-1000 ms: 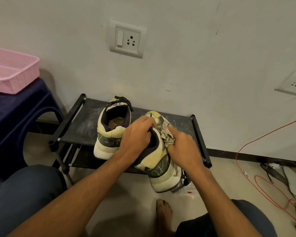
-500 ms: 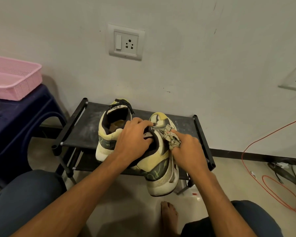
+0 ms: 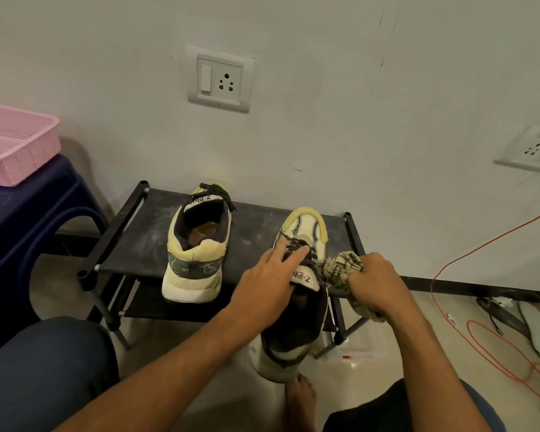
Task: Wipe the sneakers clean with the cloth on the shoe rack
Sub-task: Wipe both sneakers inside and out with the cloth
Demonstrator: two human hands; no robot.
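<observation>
- While the left hand [image 3: 267,283] lays straight fingers on the laces of a yellow-and-white sneaker [image 3: 306,226],
- the right hand [image 3: 378,285] clutches a crumpled patterned cloth [image 3: 340,268] just beside it

Left hand [image 3: 268,285] flat on sneaker [image 3: 309,226] laces, right hand [image 3: 378,282] gripping cloth [image 3: 340,266] beside it, shoe rack [image 3: 144,244] beneath

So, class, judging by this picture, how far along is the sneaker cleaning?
Done: nothing clearly finished. In hand: the left hand steadies one sneaker by its laces while the right hand holds the cloth at its side. Left: the other sneaker sits on the rack, untouched.
</observation>
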